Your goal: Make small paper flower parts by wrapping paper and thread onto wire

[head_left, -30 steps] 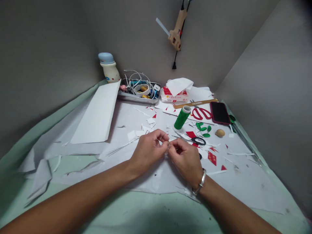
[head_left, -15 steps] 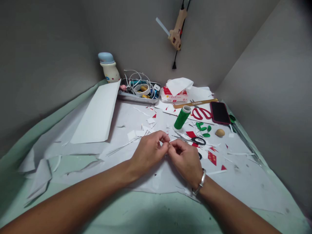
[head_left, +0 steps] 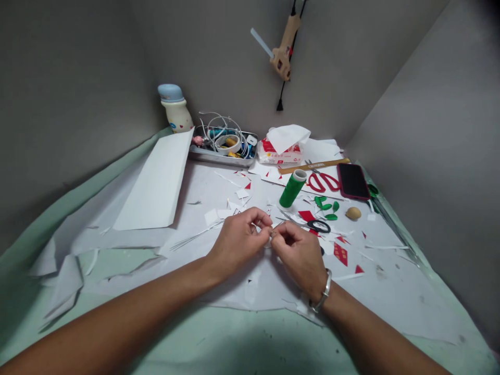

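My left hand [head_left: 242, 237] and my right hand [head_left: 300, 251] meet over the paper-covered table, thumb and forefinger of each pinched together. Something tiny sits between the fingertips, too small to name. Just beyond the right hand lie black-handled scissors [head_left: 318, 226], partly hidden by it. A spool of green thread [head_left: 292, 191] stands upright behind the hands. Thin wires [head_left: 199, 234] lie to the left of my left hand. Green leaf-shaped pieces [head_left: 326, 206] are grouped right of the spool, near a small tan, rounded object [head_left: 353, 213].
White and red paper scraps [head_left: 340, 253] are scattered around. At the back stand a metal tray [head_left: 222, 157] of supplies, a tissue pack [head_left: 280, 152] and a bottle [head_left: 176, 112]. Red-handled scissors [head_left: 324, 182] and a phone [head_left: 353, 181] lie right. A glue gun [head_left: 283, 54] hangs on the wall.
My right hand has shifted very slightly right, and the fingertips of the two hands are a little farther apart. Both pinches hold. The things on the table have stayed put.
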Available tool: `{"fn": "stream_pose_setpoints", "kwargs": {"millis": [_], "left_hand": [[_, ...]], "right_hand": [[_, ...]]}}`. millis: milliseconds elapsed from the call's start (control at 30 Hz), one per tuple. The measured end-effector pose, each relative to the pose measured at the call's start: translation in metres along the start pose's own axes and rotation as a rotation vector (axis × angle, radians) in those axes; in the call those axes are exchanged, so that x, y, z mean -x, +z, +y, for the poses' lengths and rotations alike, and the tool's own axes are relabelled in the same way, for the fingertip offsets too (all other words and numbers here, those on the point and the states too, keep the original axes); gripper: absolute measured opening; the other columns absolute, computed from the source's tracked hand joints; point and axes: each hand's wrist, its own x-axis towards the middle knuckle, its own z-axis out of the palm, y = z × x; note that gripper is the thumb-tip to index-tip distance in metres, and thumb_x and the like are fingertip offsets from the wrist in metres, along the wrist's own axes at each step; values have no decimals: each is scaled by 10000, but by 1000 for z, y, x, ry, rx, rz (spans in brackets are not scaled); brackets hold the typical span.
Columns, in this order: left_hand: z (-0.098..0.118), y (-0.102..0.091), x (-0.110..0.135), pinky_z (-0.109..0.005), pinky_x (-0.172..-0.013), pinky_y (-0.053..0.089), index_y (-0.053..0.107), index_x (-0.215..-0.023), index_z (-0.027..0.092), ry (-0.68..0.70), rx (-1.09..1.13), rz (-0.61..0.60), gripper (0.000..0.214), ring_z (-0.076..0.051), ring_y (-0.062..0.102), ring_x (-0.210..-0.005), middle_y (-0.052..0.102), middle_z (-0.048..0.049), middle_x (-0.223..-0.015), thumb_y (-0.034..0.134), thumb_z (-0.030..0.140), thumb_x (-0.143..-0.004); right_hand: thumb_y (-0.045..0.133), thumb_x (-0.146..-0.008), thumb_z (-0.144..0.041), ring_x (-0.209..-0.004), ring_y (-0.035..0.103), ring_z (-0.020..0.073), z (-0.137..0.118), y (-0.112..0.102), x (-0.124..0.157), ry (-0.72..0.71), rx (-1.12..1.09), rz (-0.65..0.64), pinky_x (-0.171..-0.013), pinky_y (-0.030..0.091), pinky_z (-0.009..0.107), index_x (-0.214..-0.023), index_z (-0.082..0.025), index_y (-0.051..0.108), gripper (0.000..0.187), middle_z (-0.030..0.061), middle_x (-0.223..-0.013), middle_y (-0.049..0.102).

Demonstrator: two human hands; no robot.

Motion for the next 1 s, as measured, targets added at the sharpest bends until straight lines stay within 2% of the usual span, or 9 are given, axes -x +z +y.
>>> {"fn": "stream_pose_setpoints", "kwargs": {"millis": [167,367,633,800,1000], "left_hand": [[2,-1,-1,-217,-441,371,640,-878,179,-54,53,-4,137,-96,518,-479,649,3,-691,588,220,-757],[2,-1,-1,-219,-448,374,647,-858,179,-45,33,9,126,-94,516,-470,643,9,-653,594,220,-751],[1,0,-1,-210,-426,360,639,-874,180,-59,50,-16,126,-84,510,-436,620,28,-627,588,218,-765],[0,0,-1,-207,-418,365,612,-882,180,-92,138,-29,120,-68,519,-417,635,16,-703,586,215,-770],[1,-1,-2,-216,-424,375,602,-858,184,-91,159,-14,103,-72,518,-416,624,19,-689,594,229,-766]], "right_hand": [[573,-782,-233,-530,492,123,-1,-1,-1,15,-69,-15,-542,376,240,-623,-192,609,168,-38,-546,569],[562,-824,-263,-543,519,125,4,-1,-1,15,-123,-64,-547,393,237,-694,-183,645,174,-29,-583,600],[578,-791,-223,-539,493,122,1,-1,-1,25,-86,-21,-543,376,238,-676,-183,669,152,-38,-559,584],[570,-772,-195,-555,503,131,0,-1,-2,15,-83,-5,-562,387,246,-648,-192,659,152,-33,-575,605],[579,-774,-243,-567,545,139,-1,-1,-1,80,-177,-26,-564,411,247,-686,-192,646,122,-21,-613,635]]}}
